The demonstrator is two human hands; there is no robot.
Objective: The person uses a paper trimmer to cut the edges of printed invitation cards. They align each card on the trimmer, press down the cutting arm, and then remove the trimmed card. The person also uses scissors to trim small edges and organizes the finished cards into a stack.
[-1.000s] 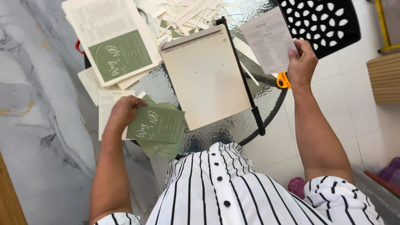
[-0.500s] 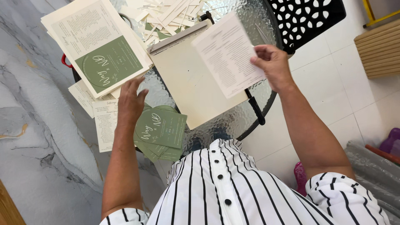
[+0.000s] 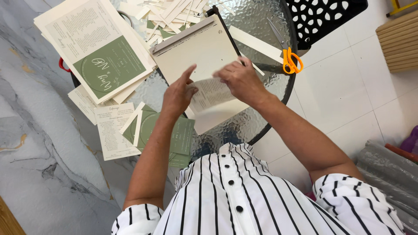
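Observation:
My left hand (image 3: 178, 93) and my right hand (image 3: 239, 78) both hold a white printed sheet (image 3: 211, 93) flat over the beige paper cutter board (image 3: 196, 48) on the round glass table (image 3: 257, 21). The left fingers pinch the sheet's left edge, the right hand grips its upper right part. The cutter's black arm (image 3: 224, 26) runs along the board's right side. A pile of green cards (image 3: 174, 139) lies by my left forearm at the table's near edge.
A stack of printed sheets with a green square (image 3: 96, 48) sits at the left. Paper strips (image 3: 165, 11) are heaped at the back. Orange-handled scissors (image 3: 287, 52) lie at the right. A black perforated chair (image 3: 326, 17) stands beyond; wrapped grey rolls (image 3: 387, 169) lie on the tiled floor.
My right hand brought the printed sheet down from the right onto the cutter board. My left hand left the green cards and took the sheet's left edge.

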